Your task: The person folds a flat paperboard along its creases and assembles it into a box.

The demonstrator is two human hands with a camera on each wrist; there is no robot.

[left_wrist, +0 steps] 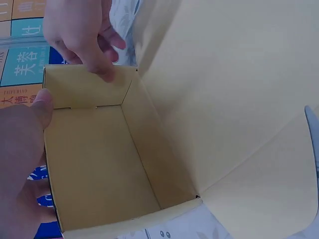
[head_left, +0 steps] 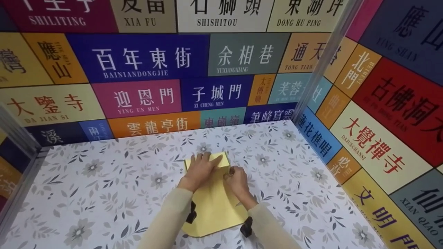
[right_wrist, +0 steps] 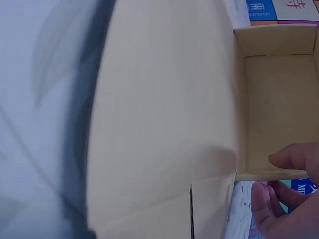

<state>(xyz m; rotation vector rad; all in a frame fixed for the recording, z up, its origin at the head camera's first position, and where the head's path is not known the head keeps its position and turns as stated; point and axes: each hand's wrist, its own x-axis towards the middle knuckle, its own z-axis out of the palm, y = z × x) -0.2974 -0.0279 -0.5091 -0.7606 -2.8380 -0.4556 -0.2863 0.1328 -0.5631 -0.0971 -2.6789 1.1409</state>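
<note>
Box [head_left: 214, 202] rests before wall panel [head_left: 138, 74] reading "BAINIANDONGJIE".

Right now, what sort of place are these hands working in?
Perhaps a small booth for tabletop work: a floral-patterned table, colorful lettered wall panels around it, and a metallic-looking corner strip.
</note>
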